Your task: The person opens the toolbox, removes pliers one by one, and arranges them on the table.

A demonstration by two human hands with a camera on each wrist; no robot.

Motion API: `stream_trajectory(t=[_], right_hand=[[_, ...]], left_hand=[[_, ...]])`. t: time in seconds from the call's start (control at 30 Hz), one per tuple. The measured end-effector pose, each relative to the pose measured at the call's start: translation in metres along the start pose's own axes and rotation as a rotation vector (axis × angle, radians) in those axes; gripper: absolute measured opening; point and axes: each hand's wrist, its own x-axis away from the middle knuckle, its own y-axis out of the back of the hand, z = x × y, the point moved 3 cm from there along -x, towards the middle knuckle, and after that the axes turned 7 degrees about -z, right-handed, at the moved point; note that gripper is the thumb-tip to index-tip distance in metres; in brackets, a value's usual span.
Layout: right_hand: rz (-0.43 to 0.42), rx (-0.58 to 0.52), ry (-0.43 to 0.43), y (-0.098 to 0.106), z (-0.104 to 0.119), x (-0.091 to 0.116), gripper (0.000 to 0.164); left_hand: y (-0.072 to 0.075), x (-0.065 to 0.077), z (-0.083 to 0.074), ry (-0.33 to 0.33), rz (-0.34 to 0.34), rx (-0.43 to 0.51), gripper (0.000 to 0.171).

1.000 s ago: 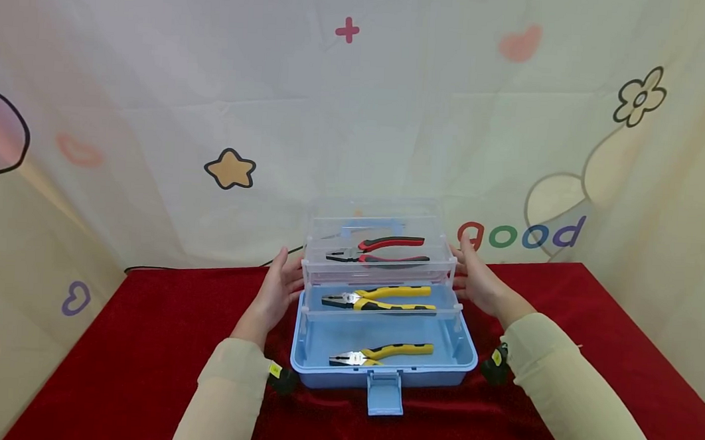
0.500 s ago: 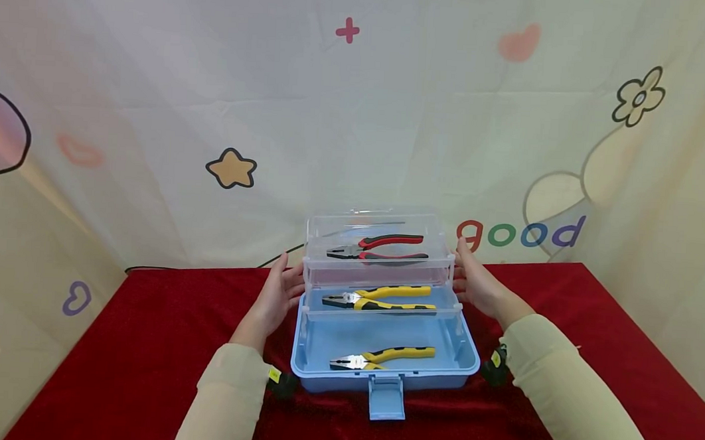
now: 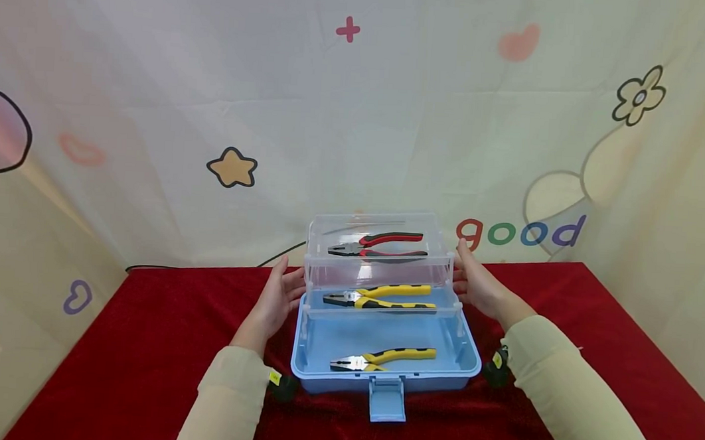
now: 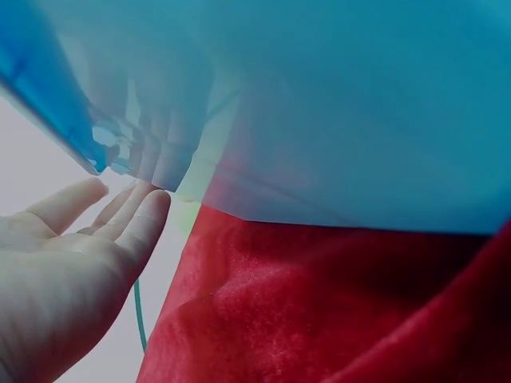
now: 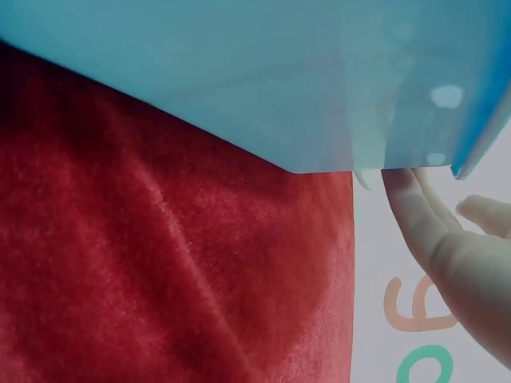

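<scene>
Toolbox [image 3: 377, 329] sits just below the frame's centre, its long axis running left to right between our left hand [image 3: 275, 296] and right hand [image 3: 478, 284]. Both keep fingers extended, gripping nothing, about equally near its sides; contact we cannot tell.

red cloth [image 3: 172, 343], pale printed curtain [image 3: 387, 129], thin black cable [image 3: 152, 267]

Facing you, pale printed cloth backdrop [image 3: 382, 115] behind the far edge of the red-draped tabletop [image 3: 160, 349], coloured lettering [image 3: 522, 235] near its far-right corner, dark cable [image 3: 151, 266] at its far-left corner
</scene>
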Motion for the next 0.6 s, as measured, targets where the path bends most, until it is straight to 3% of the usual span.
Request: stream_trajectory(t=[0.6], right_hand=[[-0.015, 0.01, -0.031, -0.001, -0.008, 0.002, 0.099]], left_hand=[[0.002, 0.0, 0.011, 0.005, 0.01, 0.032, 0.087]])
